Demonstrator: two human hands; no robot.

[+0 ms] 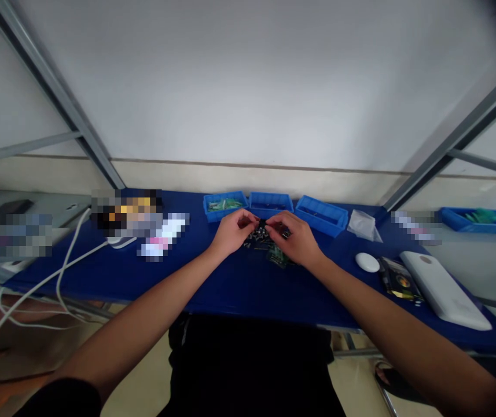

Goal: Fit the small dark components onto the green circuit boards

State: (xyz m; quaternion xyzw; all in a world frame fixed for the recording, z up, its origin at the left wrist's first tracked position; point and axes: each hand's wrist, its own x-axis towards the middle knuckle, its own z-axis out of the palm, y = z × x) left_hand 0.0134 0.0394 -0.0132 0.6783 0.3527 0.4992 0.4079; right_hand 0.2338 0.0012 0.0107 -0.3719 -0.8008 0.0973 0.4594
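My left hand [232,231] and my right hand [295,236] meet over the blue table [230,284], fingers pinched together on a small black part [262,223] held between them. Under the hands lies a heap of small dark components [257,238]. A green circuit board [279,255] rests just below my right hand. Behind the hands stand three blue trays: the left tray [225,205] holds green boards, the middle tray [271,204] and the right tray [321,215] show little inside.
A white mouse [367,262], a dark packet [399,281] and a white flat device [445,289] lie at the right. A clear plastic bag [363,225] sits behind them. White cables [57,278] hang off the left edge. Another blue tray [482,220] is at far right.
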